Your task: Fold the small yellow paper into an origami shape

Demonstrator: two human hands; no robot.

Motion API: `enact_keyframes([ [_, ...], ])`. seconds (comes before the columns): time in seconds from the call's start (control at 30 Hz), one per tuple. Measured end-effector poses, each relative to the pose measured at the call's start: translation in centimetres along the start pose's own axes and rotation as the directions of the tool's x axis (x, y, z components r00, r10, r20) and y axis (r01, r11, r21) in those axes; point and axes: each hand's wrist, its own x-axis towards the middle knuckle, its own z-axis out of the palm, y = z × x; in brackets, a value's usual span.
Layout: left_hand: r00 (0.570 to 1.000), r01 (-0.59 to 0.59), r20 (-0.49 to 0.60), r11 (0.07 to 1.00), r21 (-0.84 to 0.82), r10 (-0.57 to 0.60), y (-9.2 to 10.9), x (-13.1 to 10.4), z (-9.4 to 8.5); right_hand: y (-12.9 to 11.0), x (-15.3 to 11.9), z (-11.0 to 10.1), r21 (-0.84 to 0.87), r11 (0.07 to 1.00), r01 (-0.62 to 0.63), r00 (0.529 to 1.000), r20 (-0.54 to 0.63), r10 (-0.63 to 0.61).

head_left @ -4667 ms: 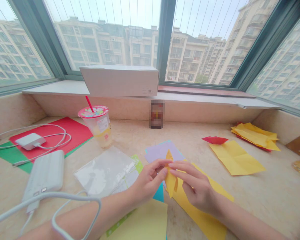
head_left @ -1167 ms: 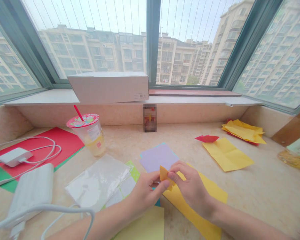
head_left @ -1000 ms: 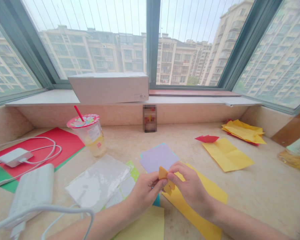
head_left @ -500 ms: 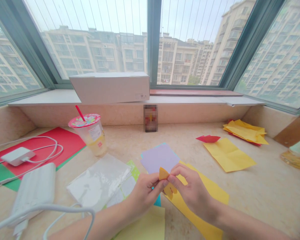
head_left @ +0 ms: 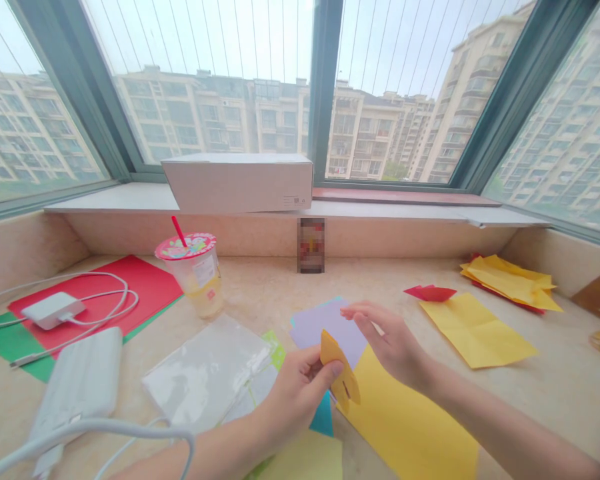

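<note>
Between the thumb and fingers of my left hand (head_left: 307,380) is a folded piece of yellow paper (head_left: 341,373), held upright with a pointed top and a slit or gap low down. My right hand (head_left: 387,337) hovers just to its right, fingers stretched out and apart from the paper, holding nothing. Below both hands lies a large yellow sheet (head_left: 420,427). A lilac sheet (head_left: 325,327) lies behind the folded piece. Pale yellow paper (head_left: 305,460) and a bit of blue paper (head_left: 323,417) show under my left wrist.
At left are a drink cup (head_left: 203,280) with a red straw, a clear plastic sleeve (head_left: 205,367), a white power bank (head_left: 83,380), a charger (head_left: 54,310) and red paper (head_left: 145,287). At right lie a creased yellow sheet (head_left: 475,330), a red folded piece (head_left: 433,293) and stacked yellow papers (head_left: 513,277).
My right hand has let go of the folded yellow paper and moved up and right, its fingers opening. My left hand keeps its hold. The whole view has shifted slightly.
</note>
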Motion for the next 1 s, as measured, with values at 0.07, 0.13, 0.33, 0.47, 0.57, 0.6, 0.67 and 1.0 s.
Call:
enact_keyframes([
  [0.07, 0.999, 0.031, 0.011, 0.999, -0.038, -0.030, 0.0, 0.1, 0.0, 2.8, 3.4, 0.6, -0.290, 0.945, 0.153, 0.987, -0.008, -0.162],
  [0.13, 0.998, 0.062, 0.012, 0.996, -0.069, -0.061, -0.1, 0.2, 0.0, 5.5, 6.9, 1.9, -0.553, 0.774, 0.309, 0.947, 0.103, -0.305],
  [0.33, 0.991, 0.114, -0.043, 0.976, -0.183, -0.124, -0.8, 0.7, -0.2, 10.7, 13.1, 6.7, -0.661, 0.673, 0.331, 0.930, 0.107, -0.352],
  [0.47, 0.979, 0.173, -0.074, 0.960, -0.219, -0.193, -1.3, 1.2, -0.5, 11.7, 13.4, 8.1, -0.689, 0.647, 0.327, 0.927, 0.102, -0.360],
  [0.57, 0.970, 0.205, -0.081, 0.953, -0.222, -0.228, -1.7, 1.4, -0.7, 12.2, 13.2, 8.4, -0.695, 0.643, 0.320, 0.929, 0.099, -0.355],
  [0.6, 0.970, 0.210, -0.076, 0.953, -0.220, -0.232, -1.8, 1.4, -0.7, 12.3, 13.2, 8.4, -0.696, 0.644, 0.318, 0.930, 0.099, -0.353],
  [0.67, 0.973, 0.210, -0.054, 0.954, -0.216, -0.226, -2.1, 1.3, -0.8, 12.4, 13.2, 8.4, -0.696, 0.646, 0.314, 0.933, 0.099, -0.347],
  [1.0, 0.975, 0.220, -0.018, 0.968, -0.120, -0.223, -2.0, 1.3, -1.3, 12.0, 13.0, 8.1, -0.694, 0.662, 0.283, 0.938, 0.055, -0.343],
])
